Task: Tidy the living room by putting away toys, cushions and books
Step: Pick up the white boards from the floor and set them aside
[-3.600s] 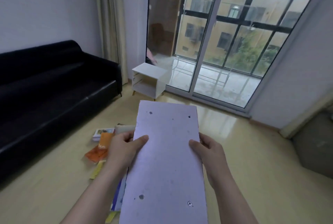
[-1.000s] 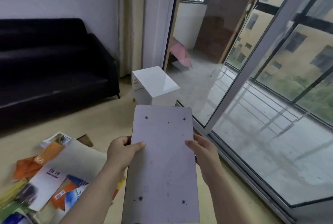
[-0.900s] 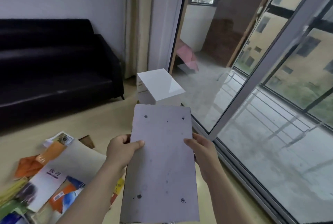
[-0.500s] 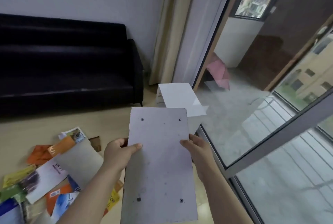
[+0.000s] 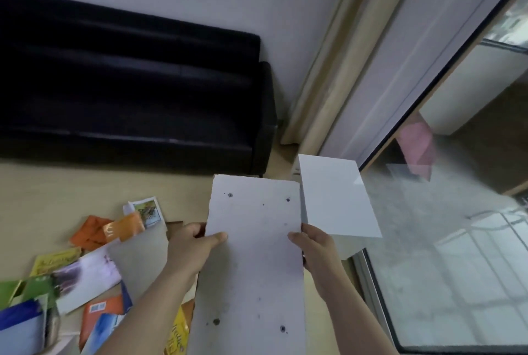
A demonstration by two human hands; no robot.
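Holding a pale grey board (image 5: pixel 251 263) flat out in front above the floor (image 5: pixel 57 188), gripping its left edge with the left hand (image 5: pixel 190 246), thumb curled over the top, and clamping its right edge with the right hand (image 5: pixel 313 249). Pointing its far end toward the black sofa (image 5: pixel 128 91), just beside a white tabletop (image 5: pixel 334 197). Standing over books (image 5: pixel 85 274) lying scattered on the floor at lower left, untouched by either hand.
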